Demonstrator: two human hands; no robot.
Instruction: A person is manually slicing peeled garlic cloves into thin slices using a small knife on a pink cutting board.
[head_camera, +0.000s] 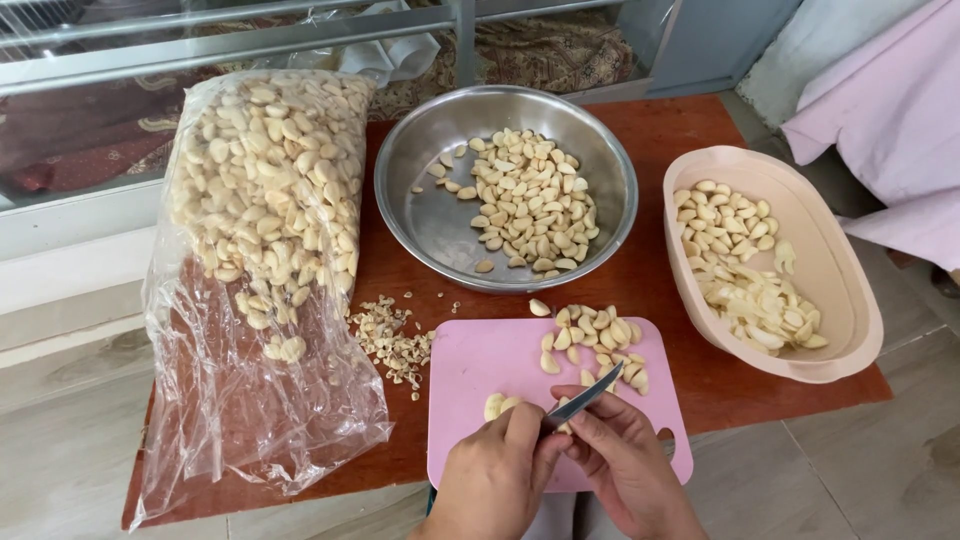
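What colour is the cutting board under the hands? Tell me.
Pink. The cutting board shows best in the head view, on the reddish-brown table.

Knife (590, 390) and garlic clove (565, 427), held over pink board.
Blade is tilted up-right, steel, narrow; pale peeled clove is pinched betw. fingertips, mostly hidden.

only 1 package in view: a large clear plastic bag (262, 290) lying on the left side of the red-brown table, running from the far edge near the window frame down to the near-left corner. upper half packed with pale peeled garlic cloves; lower half mostly slack, crinkled film lying flat, overhanging the near table edge. open or sealed: cannot tell. just left of the steel bowl and the pink cutting board. no labels, signs or screens visible.
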